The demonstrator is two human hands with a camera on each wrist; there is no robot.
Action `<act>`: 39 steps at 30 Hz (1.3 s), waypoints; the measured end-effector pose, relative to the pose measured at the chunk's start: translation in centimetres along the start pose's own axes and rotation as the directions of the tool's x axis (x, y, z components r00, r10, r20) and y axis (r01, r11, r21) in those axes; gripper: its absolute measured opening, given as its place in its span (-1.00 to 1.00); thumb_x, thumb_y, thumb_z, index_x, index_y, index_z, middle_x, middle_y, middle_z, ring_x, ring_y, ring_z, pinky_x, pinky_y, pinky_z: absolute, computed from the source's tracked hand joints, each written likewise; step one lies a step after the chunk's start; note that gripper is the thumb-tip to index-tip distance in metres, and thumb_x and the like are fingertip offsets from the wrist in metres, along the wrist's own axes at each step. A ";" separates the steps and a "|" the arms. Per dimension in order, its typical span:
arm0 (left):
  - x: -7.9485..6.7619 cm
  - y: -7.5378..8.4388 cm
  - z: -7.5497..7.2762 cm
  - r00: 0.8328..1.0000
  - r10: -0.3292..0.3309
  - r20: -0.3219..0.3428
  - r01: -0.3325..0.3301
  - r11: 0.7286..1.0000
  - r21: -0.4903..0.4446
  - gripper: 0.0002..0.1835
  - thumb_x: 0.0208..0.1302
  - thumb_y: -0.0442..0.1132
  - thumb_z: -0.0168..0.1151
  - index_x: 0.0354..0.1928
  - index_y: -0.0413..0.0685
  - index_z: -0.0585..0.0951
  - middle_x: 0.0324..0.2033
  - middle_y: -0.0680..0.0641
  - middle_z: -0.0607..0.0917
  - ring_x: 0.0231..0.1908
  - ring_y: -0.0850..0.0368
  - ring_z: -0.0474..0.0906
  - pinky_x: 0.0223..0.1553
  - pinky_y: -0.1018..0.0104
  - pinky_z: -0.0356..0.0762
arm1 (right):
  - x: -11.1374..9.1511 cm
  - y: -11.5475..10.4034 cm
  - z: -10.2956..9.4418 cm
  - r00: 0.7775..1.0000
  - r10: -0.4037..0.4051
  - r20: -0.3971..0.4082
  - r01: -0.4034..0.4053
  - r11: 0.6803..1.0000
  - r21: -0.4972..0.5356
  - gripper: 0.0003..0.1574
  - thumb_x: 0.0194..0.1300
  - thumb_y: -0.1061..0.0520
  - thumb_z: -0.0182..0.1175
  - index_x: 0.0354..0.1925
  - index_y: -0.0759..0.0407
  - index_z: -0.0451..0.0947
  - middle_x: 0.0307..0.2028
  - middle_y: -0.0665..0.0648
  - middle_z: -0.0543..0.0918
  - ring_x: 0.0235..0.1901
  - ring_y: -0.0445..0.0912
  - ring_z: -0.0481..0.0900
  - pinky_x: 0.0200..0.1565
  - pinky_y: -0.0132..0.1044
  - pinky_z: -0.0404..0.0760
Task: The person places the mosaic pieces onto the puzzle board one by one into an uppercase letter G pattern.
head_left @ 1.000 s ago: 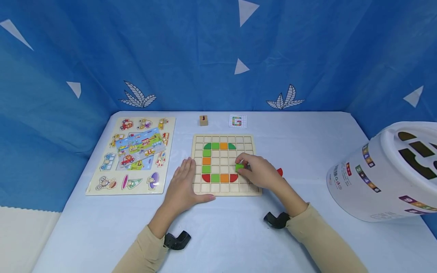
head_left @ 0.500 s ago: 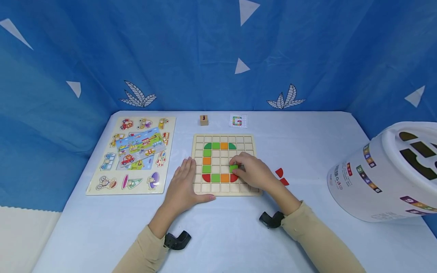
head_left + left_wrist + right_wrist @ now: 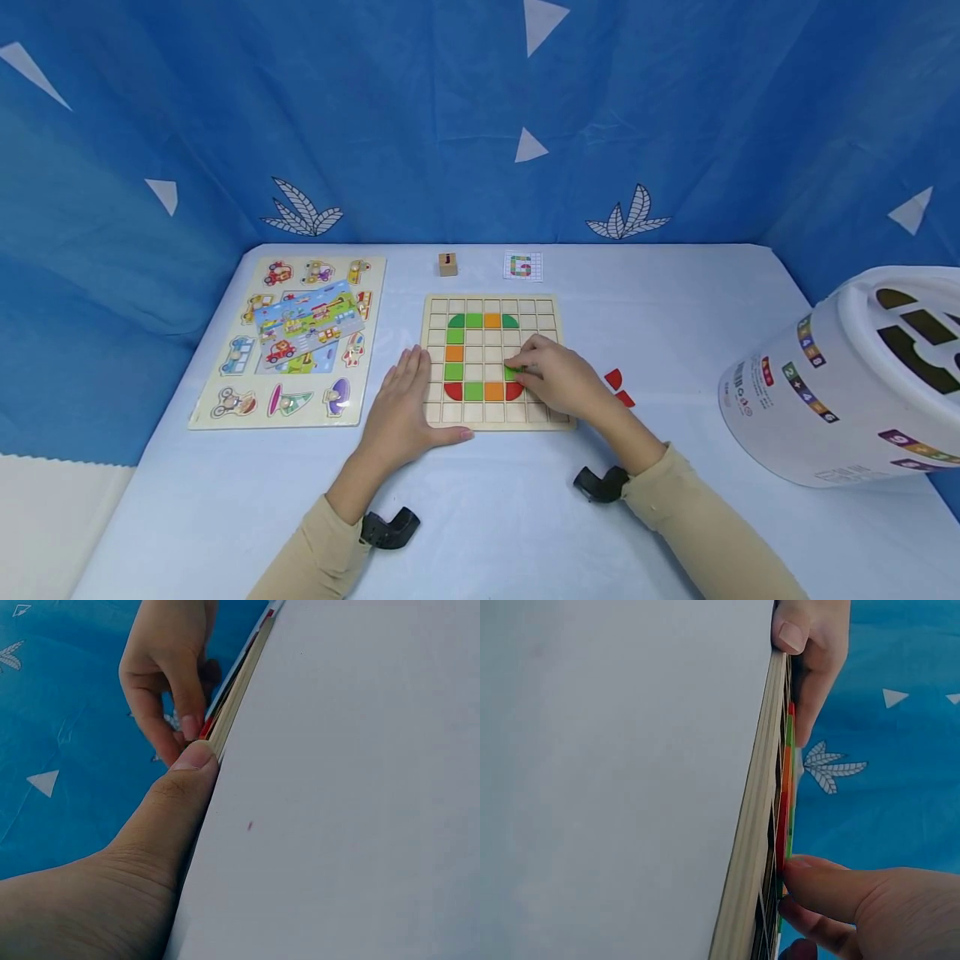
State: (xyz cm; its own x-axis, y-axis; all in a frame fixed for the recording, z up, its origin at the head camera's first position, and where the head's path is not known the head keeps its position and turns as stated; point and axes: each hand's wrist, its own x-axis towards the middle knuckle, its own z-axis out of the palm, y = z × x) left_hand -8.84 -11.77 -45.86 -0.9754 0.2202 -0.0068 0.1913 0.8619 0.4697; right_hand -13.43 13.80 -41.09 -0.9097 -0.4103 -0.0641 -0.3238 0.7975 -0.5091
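Note:
A wooden grid board (image 3: 538, 400) lies mid-table, with red, orange and green tiles forming a C-like outline. My left hand (image 3: 401, 408) rests flat at its left edge, fingers straight and thumb stretched along the front edge; the left wrist view shows the thumb (image 3: 169, 802) against the board's rim. Over the right part of the board, my right hand (image 3: 558, 377) pinches a green square tile (image 3: 512, 375) between thumb and fingers, just above a red corner tile (image 3: 513, 392). The fingers partly hide the green tile. In the right wrist view, the right thumb (image 3: 829, 885) is at board level.
Two red tiles (image 3: 615, 380) lie right of the board. Behind it stand a small wooden cube (image 3: 447, 265) and a pattern card (image 3: 522, 266). A peg puzzle board (image 3: 202, 400) with picture cards on top lies left. A large white bucket (image 3: 795, 417) stands at right.
My right hand has brought the green tile left, to the cell above the red corner, and lowered it. Two red tiles beside the board came into fuller view. The left hand stays still.

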 end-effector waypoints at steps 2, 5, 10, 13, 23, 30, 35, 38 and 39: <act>0.0 0.0 0.0 1.000 0.001 -0.004 -0.001 1.000 -0.001 0.48 -0.24 0.53 0.42 0.55 -0.24 -0.02 0.57 -0.19 -0.03 0.59 -0.09 -0.20 0.56 -0.08 -0.12 | -0.3 0.1 -0.2 1.000 0.009 -0.011 -0.009 1.000 0.002 -0.62 0.31 0.10 0.32 0.10 -0.05 0.68 -0.10 -0.07 0.62 -0.20 -0.18 0.56 -0.19 -0.32 0.59; 0.0 0.0 0.0 1.000 0.002 -0.008 -0.002 1.000 -0.002 0.48 -0.24 0.52 0.43 0.55 -0.23 -0.02 0.58 -0.18 -0.04 0.59 -0.09 -0.20 0.56 -0.08 -0.12 | -0.9 0.6 -0.8 0.999 0.031 -0.036 -0.031 1.000 -0.004 -0.58 0.33 0.08 0.30 0.16 -0.07 0.63 -0.10 -0.07 0.63 -0.26 -0.16 0.54 -0.24 -0.30 0.55; 0.0 0.0 0.0 1.000 0.003 -0.009 -0.003 1.000 -0.008 0.47 -0.24 0.51 0.44 0.56 -0.23 -0.02 0.58 -0.17 -0.04 0.59 -0.08 -0.21 0.56 -0.09 -0.12 | -2.5 2.3 -1.9 0.991 0.115 -0.076 -0.119 0.991 -0.055 -0.52 0.32 0.03 0.31 0.20 -0.04 0.57 -0.15 -0.02 0.64 -0.37 -0.13 0.48 -0.38 -0.31 0.44; -0.1 0.0 0.0 1.000 0.004 -0.012 -0.004 1.000 -0.012 0.47 -0.25 0.50 0.44 0.55 -0.23 -0.02 0.58 -0.18 -0.03 0.59 -0.09 -0.20 0.56 -0.10 -0.12 | -3.5 3.6 -2.7 0.979 0.172 -0.107 -0.181 0.980 -0.079 -0.49 0.30 0.01 0.33 0.20 0.00 0.57 -0.16 0.02 0.64 -0.36 -0.09 0.49 -0.38 -0.30 0.45; -0.2 -0.1 0.0 1.000 -0.002 -0.004 0.002 1.000 -0.011 0.48 -0.24 0.54 0.41 0.56 -0.23 -0.03 0.58 -0.18 -0.05 0.59 -0.08 -0.22 0.56 -0.09 -0.13 | -5.8 6.9 -4.4 0.932 0.330 -0.153 -0.349 0.929 -0.120 -0.39 0.16 0.01 0.44 0.16 0.16 0.57 -0.12 0.23 0.66 -0.24 0.08 0.58 -0.39 -0.19 0.58; -0.1 -0.2 0.0 1.000 -0.003 0.000 0.003 1.000 -0.011 0.49 -0.24 0.56 0.39 0.56 -0.22 -0.04 0.58 -0.17 -0.06 0.59 -0.08 -0.22 0.56 -0.09 -0.14 | -6.0 7.2 -4.1 0.922 0.356 -0.154 -0.370 0.926 -0.073 -0.54 0.17 0.07 0.43 0.01 0.22 0.65 -0.11 0.29 0.69 -0.18 0.15 0.60 -0.28 -0.04 0.67; -0.1 -0.1 0.0 1.000 -0.001 0.003 0.001 1.000 -0.007 0.48 -0.24 0.55 0.39 0.56 -0.22 -0.04 0.58 -0.16 -0.06 0.59 -0.07 -0.23 0.56 -0.08 -0.14 | -5.7 7.6 -3.9 0.935 0.331 -0.131 -0.335 0.942 -0.013 -0.63 0.19 0.13 0.41 -0.04 0.17 0.63 -0.15 0.23 0.65 -0.18 0.10 0.56 -0.28 -0.13 0.65; 0.0 -0.1 0.0 1.000 0.003 0.002 -0.003 1.000 -0.004 0.48 -0.24 0.54 0.40 0.56 -0.22 -0.04 0.58 -0.17 -0.06 0.59 -0.08 -0.22 0.56 -0.08 -0.14 | -5.5 7.7 -3.8 0.939 0.320 -0.122 -0.321 0.947 0.011 -0.66 0.19 0.16 0.40 -0.06 0.11 0.58 -0.18 0.19 0.64 -0.23 0.06 0.53 -0.33 -0.23 0.61; 0.0 -0.1 0.0 1.000 0.004 0.001 -0.004 1.000 -0.003 0.48 -0.24 0.54 0.40 0.56 -0.22 -0.04 0.58 -0.17 -0.06 0.59 -0.08 -0.22 0.56 -0.08 -0.14 | -5.4 7.7 -3.9 0.941 0.317 -0.121 -0.318 0.948 0.015 -0.67 0.20 0.17 0.40 -0.07 0.10 0.57 -0.19 0.18 0.64 -0.24 0.05 0.53 -0.35 -0.25 0.59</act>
State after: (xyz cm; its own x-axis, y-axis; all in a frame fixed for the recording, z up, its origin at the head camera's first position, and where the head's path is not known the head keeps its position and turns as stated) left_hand -8.85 -11.82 -45.93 -0.9746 0.2239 -0.0057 0.1947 0.8598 0.4720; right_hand -11.98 23.86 -41.34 -0.9899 -0.0792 -0.1179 -0.0139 0.8799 -0.4749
